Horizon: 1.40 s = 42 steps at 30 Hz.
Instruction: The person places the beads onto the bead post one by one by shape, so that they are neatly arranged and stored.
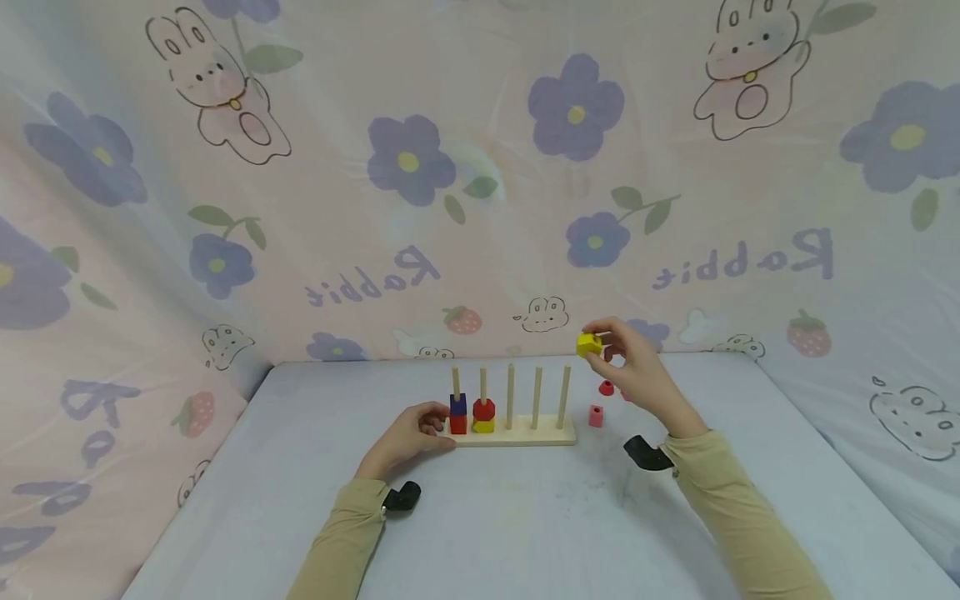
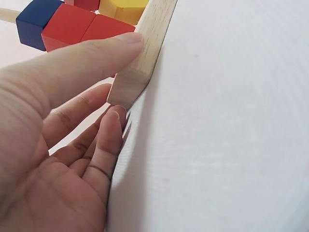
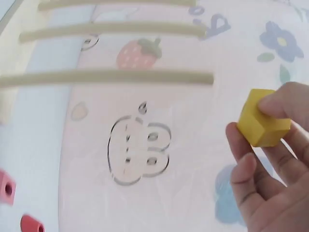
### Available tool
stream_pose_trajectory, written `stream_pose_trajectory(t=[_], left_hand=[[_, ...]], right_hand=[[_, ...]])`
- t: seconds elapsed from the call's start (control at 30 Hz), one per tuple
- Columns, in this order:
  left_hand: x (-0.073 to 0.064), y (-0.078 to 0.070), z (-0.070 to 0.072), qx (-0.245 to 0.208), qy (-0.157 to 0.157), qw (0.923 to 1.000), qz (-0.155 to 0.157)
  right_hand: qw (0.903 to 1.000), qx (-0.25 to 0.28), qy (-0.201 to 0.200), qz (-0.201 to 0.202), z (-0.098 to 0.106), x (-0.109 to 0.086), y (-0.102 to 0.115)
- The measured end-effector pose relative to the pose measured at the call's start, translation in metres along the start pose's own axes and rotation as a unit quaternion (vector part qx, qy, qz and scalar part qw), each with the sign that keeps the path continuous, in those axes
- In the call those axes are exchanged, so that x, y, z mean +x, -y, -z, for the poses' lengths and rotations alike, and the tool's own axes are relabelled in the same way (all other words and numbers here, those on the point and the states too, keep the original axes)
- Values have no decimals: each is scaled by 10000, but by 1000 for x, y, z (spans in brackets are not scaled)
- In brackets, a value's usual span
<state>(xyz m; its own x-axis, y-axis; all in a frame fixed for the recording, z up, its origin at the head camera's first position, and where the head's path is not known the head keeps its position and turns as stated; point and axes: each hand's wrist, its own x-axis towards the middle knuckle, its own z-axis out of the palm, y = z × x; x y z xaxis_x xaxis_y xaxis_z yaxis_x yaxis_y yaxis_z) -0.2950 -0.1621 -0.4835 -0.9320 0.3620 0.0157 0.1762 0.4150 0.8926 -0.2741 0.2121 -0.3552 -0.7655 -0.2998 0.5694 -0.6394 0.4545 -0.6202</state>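
A wooden peg stand with several upright pegs stands on the table. My left hand grips its left end, the thumb along the front edge and the fingers curled at the end face. On the leftmost peg a dark blue block sits above red; the second peg carries a red block over a yellow one. The other pegs are bare. Raised above and right of the stand, my right hand pinches a yellow block between thumb and fingers. The block is clear of the pegs.
Right of the stand lie a pink block with a hole and a small red piece; another pink piece is partly hidden by the right hand. A patterned curtain hangs behind the white table.
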Motion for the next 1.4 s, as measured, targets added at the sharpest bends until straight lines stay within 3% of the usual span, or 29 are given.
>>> stream_pose_trajectory(t=[0.27,0.47,0.6,1.0,1.4], left_hand=[[1,1,0,-57,34,10000,59],[-1,-2,1,-67,53,10000,5],[2,6,0,10,63,10000,-7],[5,8,1,19,27,10000,10],[4,7,2,173,11,9997,149]], right_hand=[[9989,371,-220,156,-29,16,27],[9978,629,-44,188,-50,23,72],[9963,808,155,261,-68,26,80],[9941,1006,108,394,-100,29,85],[9894,1413,321,-133,-113,32,71]])
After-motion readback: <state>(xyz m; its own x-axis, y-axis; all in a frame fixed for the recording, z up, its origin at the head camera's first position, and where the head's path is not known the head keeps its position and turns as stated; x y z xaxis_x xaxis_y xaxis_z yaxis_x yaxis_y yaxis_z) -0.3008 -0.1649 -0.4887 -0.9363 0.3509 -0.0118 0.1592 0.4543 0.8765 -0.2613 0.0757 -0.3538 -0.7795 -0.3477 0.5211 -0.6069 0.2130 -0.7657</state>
